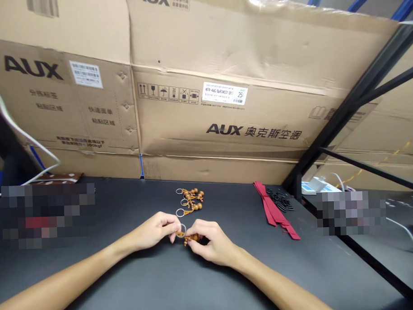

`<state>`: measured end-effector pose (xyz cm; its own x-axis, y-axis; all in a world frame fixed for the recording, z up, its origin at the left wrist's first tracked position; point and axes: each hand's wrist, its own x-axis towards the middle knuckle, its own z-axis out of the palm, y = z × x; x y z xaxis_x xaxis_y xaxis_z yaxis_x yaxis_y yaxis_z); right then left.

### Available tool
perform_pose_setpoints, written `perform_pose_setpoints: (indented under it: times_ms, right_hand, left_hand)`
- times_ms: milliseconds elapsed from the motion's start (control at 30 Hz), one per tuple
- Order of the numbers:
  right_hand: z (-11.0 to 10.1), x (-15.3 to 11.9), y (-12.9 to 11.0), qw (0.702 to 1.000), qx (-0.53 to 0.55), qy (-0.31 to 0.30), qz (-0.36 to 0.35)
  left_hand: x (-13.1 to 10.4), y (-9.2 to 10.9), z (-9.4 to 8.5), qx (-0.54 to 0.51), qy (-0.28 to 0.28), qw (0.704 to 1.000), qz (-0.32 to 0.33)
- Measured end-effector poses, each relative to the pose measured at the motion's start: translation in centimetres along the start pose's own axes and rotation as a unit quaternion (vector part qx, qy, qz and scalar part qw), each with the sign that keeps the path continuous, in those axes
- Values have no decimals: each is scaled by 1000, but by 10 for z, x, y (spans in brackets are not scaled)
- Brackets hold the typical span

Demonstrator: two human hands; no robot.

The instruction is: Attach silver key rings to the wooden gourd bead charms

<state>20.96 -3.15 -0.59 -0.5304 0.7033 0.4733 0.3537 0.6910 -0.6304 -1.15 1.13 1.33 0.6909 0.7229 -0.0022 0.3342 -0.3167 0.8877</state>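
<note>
Both my hands meet at the middle of a black table (163,283). My left hand (158,230) pinches the metal ring of a small keychain (186,235) made of brown wooden beads. My right hand (209,243) grips the beaded end of the same keychain. Just beyond the hands lies a small pile of finished keychains (190,200), each with a silver ring and brown gourd-shaped beads.
A bundle of red ribbons (274,209) and a heap of small black parts (282,200) lie to the right. Large AUX cardboard boxes (225,104) wall off the back. A black metal frame (344,118) stands at the right, with a white cable (404,231) beyond it.
</note>
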Motion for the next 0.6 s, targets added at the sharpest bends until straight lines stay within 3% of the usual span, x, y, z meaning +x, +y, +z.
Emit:
perform_pose_setpoints:
  times_ms: [267,600]
  right_hand:
    - [-2,0,2,1000,-20,24,-1]
    - [-3,1,3,999,-33,27,-5]
  left_hand:
    - [-3,0,7,61,3,998,9]
    - [-3,-6,15,196,82,970,119]
